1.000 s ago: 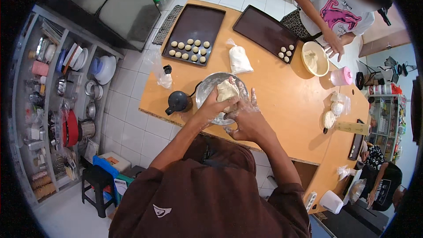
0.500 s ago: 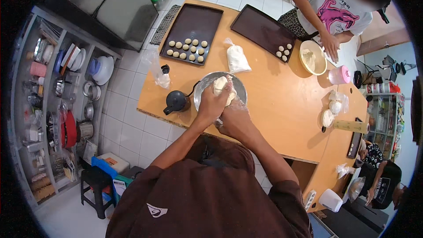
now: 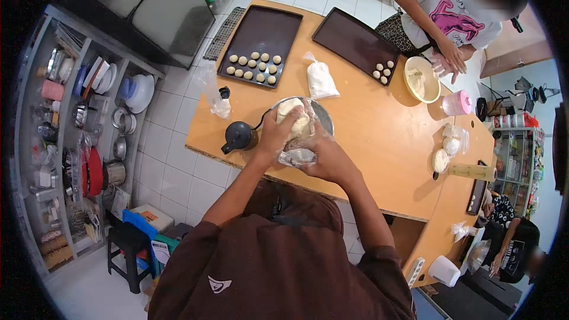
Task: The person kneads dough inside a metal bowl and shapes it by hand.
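Note:
Over a round metal bowl (image 3: 325, 120) near the table's front edge, I hold a lump of pale dough (image 3: 294, 109) between both hands. My left hand (image 3: 276, 133) is closed round its left side, the fingers reaching over it. From the right, my right hand (image 3: 323, 155) grips the dough; something clear and crinkled, like a thin plastic glove, covers it. The bowl's contents are mostly hidden by my hands. Left of the bowl stands a black lidded jug (image 3: 238, 136). A plastic bag of white powder (image 3: 322, 80) lies just beyond the bowl.
A dark baking tray (image 3: 261, 32) with several dough balls lies at the far left; another tray (image 3: 349, 38) holds a few more. Across the table, a person (image 3: 447, 41) rubs their hands beside a yellow bowl (image 3: 422, 92). Rightward are a pink-lidded tub (image 3: 456, 103) and wrapped dough (image 3: 441, 160).
The dough has turned in my hands, and my right hand has moved from beneath the left to the right side. Across the table, the person's hands have shifted slightly.

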Demonstrator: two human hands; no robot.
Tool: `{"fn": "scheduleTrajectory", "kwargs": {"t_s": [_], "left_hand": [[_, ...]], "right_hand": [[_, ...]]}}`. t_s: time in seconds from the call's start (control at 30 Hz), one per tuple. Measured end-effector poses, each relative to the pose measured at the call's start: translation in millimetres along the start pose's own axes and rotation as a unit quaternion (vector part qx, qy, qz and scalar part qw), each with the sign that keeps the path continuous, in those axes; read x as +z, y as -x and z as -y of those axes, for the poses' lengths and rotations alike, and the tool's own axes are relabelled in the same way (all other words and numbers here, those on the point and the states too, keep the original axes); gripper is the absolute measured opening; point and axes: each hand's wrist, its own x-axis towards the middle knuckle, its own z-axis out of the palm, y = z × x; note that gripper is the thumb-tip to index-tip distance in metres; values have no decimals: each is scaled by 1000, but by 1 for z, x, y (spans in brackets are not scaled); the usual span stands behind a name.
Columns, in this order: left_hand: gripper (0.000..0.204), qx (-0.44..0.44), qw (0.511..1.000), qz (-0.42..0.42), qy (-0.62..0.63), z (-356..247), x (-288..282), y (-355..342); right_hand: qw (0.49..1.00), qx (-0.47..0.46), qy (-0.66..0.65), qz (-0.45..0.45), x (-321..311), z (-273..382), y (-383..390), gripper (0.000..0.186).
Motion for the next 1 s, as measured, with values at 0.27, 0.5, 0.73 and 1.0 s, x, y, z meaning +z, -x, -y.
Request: {"fn": "scheduleTrajectory", "kwargs": {"t_s": [0.27, 0.5, 0.73, 1.0], "left_hand": [[24, 124, 986, 18, -106, -31, -6, 5], [36, 137, 952, 192, -196, -23, 12, 24], [26, 56, 986, 135, -85, -27, 14, 15], [24, 139, 990, 36, -14, -73, 14, 9]], "right_hand": [[995, 54, 66, 55, -17, 10, 6, 45], [991, -12, -132, 26, -6, 3, 6, 45], [983, 12, -94, 157, -14, 1, -4, 41], [989, -84, -118, 41, -17, -4, 16, 34]]}}
